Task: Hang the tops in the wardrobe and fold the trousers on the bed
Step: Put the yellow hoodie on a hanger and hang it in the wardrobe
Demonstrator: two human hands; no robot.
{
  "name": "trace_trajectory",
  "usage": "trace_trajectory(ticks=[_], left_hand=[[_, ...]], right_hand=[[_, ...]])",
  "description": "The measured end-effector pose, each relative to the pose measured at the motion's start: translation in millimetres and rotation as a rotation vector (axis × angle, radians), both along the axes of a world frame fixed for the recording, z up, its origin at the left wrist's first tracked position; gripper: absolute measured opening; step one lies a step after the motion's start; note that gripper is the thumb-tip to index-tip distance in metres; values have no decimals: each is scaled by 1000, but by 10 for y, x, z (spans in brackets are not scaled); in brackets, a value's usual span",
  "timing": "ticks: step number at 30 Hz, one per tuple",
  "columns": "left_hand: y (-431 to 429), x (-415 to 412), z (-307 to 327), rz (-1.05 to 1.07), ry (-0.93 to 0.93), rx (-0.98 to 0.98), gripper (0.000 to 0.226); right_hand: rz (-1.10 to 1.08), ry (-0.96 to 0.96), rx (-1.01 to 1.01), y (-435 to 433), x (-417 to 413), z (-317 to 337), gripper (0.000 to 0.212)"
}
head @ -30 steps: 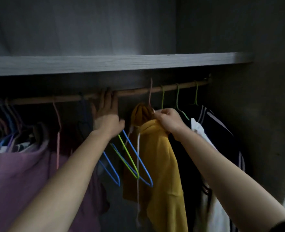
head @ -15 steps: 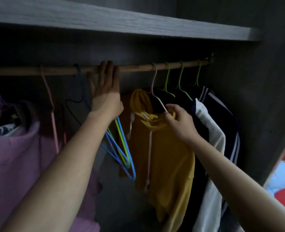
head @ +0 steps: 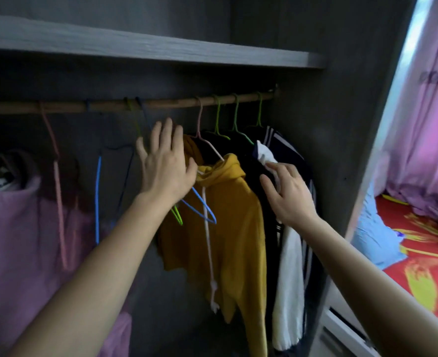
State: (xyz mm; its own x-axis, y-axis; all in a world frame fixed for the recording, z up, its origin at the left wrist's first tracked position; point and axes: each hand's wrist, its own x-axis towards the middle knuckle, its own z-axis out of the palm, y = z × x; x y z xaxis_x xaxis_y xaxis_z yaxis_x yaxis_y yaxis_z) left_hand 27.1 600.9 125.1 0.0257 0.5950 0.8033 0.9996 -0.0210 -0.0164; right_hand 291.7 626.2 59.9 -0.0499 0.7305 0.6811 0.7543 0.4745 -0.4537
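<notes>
A mustard-yellow hoodie [head: 228, 228] hangs on a pink hanger [head: 203, 140] from the wooden rail [head: 161, 103] inside the wardrobe. To its right hang dark tops [head: 248, 155] on green hangers and a navy and white striped top [head: 290, 266]. My left hand [head: 165, 166] is below the rail, fingers straight and spread, just left of the hoodie's hood and in front of bare blue and green hangers [head: 200, 210]. My right hand [head: 287, 191] is open, its fingertips at the white collar of the striped top.
A grey shelf [head: 148, 46] runs above the rail. A purple garment [head: 19, 240] and bare pink and blue hangers [head: 98, 197] hang at the left. The wardrobe side wall [head: 341, 124] stands at the right, with a bed in red patterned bedding [head: 424, 266] and pink curtains beyond.
My left hand has come off the rail and dropped beside the hoodie. My right hand has let go of the hoodie's hood and moved right to the white collar. The view swung right.
</notes>
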Motion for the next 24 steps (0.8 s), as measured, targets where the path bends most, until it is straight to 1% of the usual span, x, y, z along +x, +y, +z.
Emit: trace_trajectory(ticks=[3, 5, 7, 9, 10, 14, 18, 21, 24], left_hand=[[-294, 510, -396, -122, -106, 90, 64], [-487, 995, -678, -197, -176, 89, 62], [-708, 1617, -979, -290, -241, 3, 62], [-843, 2051, -1270, -365, -304, -97, 63], [-933, 2325, -1427, -403, -305, -138, 64], [-1346, 3542, -2073, -563, -160, -353, 68], [-1724, 4746, -2503, -728, 53, -518, 73], [-2003, 5567, -2635, -838, 171, -581, 75], [-2210, 6239, -2715, -920, 224, -604, 75]], right_hand=[[-82, -17, 77, -368, 490, -253, 45], [-142, -51, 63, -672, 885, -527, 47], [-242, -97, -33, -1047, 1388, -879, 53], [-292, -153, -73, -1370, 1729, -1191, 58], [-337, -186, -90, -1588, 1963, -1342, 60], [-558, -256, -204, -2505, 3122, -1835, 70], [-821, -216, -322, -3483, 4228, -2145, 75], [-996, -165, -402, -4136, 4855, -2303, 78], [-1120, -105, -462, -4489, 5348, -2392, 80]])
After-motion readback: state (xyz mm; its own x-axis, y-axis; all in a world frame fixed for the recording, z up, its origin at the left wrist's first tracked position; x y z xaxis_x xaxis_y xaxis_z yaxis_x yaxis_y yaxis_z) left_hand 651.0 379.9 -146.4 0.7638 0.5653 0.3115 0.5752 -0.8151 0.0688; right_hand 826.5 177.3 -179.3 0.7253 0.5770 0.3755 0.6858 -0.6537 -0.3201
